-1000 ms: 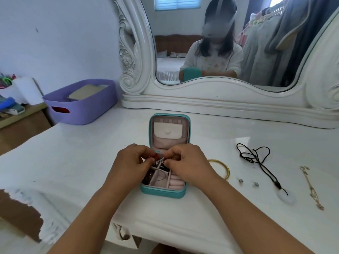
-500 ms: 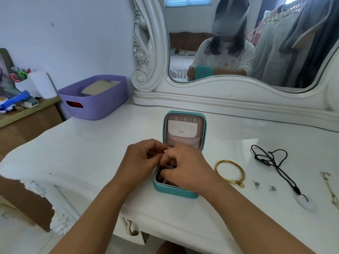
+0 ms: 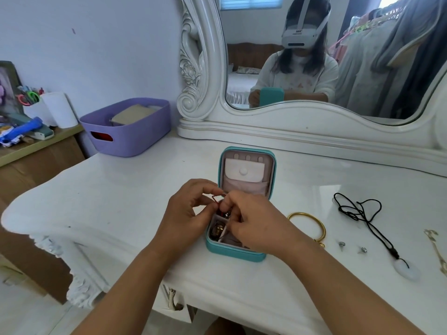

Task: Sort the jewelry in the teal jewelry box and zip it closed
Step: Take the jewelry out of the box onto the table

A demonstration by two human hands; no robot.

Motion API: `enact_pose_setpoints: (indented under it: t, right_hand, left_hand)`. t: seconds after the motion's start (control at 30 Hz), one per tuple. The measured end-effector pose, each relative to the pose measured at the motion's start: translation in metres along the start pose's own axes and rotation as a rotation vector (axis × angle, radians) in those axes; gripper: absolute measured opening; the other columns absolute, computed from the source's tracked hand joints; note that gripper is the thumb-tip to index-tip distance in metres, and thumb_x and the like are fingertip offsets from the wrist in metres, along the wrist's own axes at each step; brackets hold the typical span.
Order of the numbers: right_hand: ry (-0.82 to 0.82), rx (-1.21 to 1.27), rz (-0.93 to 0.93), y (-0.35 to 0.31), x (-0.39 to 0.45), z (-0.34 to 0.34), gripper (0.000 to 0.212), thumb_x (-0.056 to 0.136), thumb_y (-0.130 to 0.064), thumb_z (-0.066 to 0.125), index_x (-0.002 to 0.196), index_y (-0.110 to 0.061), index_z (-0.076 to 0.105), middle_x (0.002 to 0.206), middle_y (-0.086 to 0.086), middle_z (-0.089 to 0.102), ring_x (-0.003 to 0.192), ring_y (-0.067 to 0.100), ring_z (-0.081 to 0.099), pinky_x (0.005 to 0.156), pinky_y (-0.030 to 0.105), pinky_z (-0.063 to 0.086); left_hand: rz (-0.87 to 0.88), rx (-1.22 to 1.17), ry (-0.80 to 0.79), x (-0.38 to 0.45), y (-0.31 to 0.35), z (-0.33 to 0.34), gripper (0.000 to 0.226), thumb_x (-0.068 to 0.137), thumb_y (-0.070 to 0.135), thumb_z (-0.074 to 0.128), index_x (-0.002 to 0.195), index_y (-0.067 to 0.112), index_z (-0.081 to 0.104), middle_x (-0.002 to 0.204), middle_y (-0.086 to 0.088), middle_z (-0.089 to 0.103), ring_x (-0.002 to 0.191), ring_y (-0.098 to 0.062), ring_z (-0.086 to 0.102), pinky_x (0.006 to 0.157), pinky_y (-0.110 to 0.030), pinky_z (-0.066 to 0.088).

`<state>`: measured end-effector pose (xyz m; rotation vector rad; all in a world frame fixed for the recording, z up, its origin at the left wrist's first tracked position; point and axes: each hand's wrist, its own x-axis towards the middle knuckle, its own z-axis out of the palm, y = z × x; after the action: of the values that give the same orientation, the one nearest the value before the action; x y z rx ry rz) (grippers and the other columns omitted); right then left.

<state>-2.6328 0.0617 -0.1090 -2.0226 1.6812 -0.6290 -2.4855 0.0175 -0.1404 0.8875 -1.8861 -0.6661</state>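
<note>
I have the teal jewelry box (image 3: 235,252) sitting open at the centre of the white dressing table (image 3: 121,201), lid propped upright toward twelve o'clock. My left hand (image 3: 186,218) and right hand (image 3: 256,226) meet over the box's top compartments, both pinched on a thin red cord (image 3: 216,199) with small dark beads hanging below it.

My worry is the cord itself. It is fine and loops between my fingertips, so if I push it down carelessly it could snag on a divider or spill over the rim into the zipper path. The left-hand compartment already holds something brassy, and crowding could tangle pieces.

At three o'clock, well apart from the box, wait a gold bangle (image 3: 319,226), two small studs (image 3: 341,244), a black cord necklace (image 3: 362,213) with a white pendant and a gold chain (image 3: 435,247). Reaching blind across them could sweep the studs off the edge.
</note>
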Motion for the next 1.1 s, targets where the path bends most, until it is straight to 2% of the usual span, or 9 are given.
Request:
enact_pose_setpoints:
  t: [0.2,0.33,0.43,0.6,0.73,0.83,0.9,1.03,1.1]
  right_hand:
    - [-0.090,0.030,-0.022,-0.001,-0.003,-0.009,0.018,0.076,-0.013,0.062,0.091,-0.022,0.062,0.073,-0.012,0.056,0.060,0.004,0.049,0.054,0.015,0.037]
    - [-0.114,-0.064,-0.136,0.001,-0.003,-0.007,0.021,0.076,-0.013,0.065,0.094,-0.024,0.064,0.076,-0.012,0.050,0.070,0.008,0.049,0.063,0.023,0.043]
    - [-0.036,-0.089,-0.175,0.003,-0.003,-0.003,0.016,0.077,-0.013,0.067,0.091,-0.022,0.072,0.079,-0.013,0.049,0.082,0.010,0.053,0.074,0.025,0.046]
    - [0.069,0.202,-0.099,0.004,-0.005,-0.008,0.012,0.079,-0.008,0.066,0.082,-0.018,0.072,0.082,-0.004,0.064,0.077,0.006,0.060,0.070,0.017,0.048]
    - [0.178,0.566,-0.059,-0.003,-0.005,-0.018,0.013,0.083,-0.004,0.063,0.080,-0.016,0.069,0.074,-0.004,0.068,0.065,0.001,0.062,0.063,0.016,0.050]
    - [0.246,0.805,-0.061,-0.008,-0.005,-0.026,0.018,0.084,-0.002,0.061,0.078,-0.018,0.067,0.069,-0.003,0.069,0.054,0.005,0.058,0.056,0.018,0.049]
    - [0.269,0.996,-0.065,-0.010,-0.006,-0.034,0.015,0.086,-0.002,0.057,0.082,-0.013,0.065,0.068,0.001,0.070,0.052,0.010,0.057,0.054,0.020,0.052]
    - [0.351,1.323,-0.121,-0.006,-0.009,-0.058,0.015,0.089,-0.002,0.048,0.085,-0.010,0.059,0.066,0.005,0.070,0.057,0.015,0.063,0.059,0.023,0.053]
    - [0.413,1.417,-0.150,-0.002,-0.010,-0.070,0.015,0.090,-0.003,0.046,0.085,-0.010,0.058,0.065,0.004,0.070,0.060,0.015,0.066,0.064,0.025,0.056]
  left_hand:
    - [-0.018,0.072,0.006,-0.005,-0.004,-0.003,0.027,0.075,0.007,0.047,0.077,0.031,0.061,0.084,0.013,0.064,0.077,-0.008,0.062,0.066,-0.012,0.047]
    - [-0.037,0.051,-0.033,-0.010,-0.004,-0.003,0.028,0.073,0.006,0.045,0.079,0.026,0.063,0.083,0.015,0.067,0.076,-0.007,0.063,0.066,-0.012,0.047]
    - [-0.052,0.040,-0.037,-0.010,-0.006,-0.004,0.026,0.073,0.007,0.044,0.079,0.022,0.064,0.083,0.013,0.067,0.076,-0.007,0.063,0.067,-0.013,0.047]
    - [-0.028,0.002,-0.075,-0.013,-0.005,-0.007,0.025,0.081,0.029,0.046,0.083,0.019,0.069,0.086,0.012,0.068,0.081,-0.007,0.062,0.069,-0.013,0.046]
    - [-0.020,0.009,-0.112,-0.013,0.005,-0.006,0.023,0.070,0.050,0.060,0.086,0.035,0.067,0.086,0.014,0.066,0.078,-0.008,0.056,0.063,-0.011,0.041]
    - [-0.019,0.061,-0.124,-0.007,0.014,0.000,0.015,0.070,0.030,0.075,0.082,0.036,0.068,0.088,0.014,0.065,0.079,-0.001,0.054,0.063,-0.005,0.038]
    - [-0.027,0.096,-0.132,-0.003,0.017,0.004,0.018,0.076,0.019,0.072,0.074,0.036,0.066,0.083,0.014,0.066,0.083,-0.005,0.054,0.065,-0.003,0.035]
    - [-0.097,0.123,-0.120,0.004,0.024,0.008,0.010,0.081,0.024,0.067,0.073,0.031,0.068,0.082,0.010,0.068,0.084,-0.004,0.054,0.064,-0.002,0.036]
    - [-0.186,0.017,-0.070,0.007,0.031,0.009,0.009,0.082,0.026,0.065,0.076,0.025,0.072,0.078,0.009,0.071,0.077,0.002,0.059,0.060,-0.001,0.040]
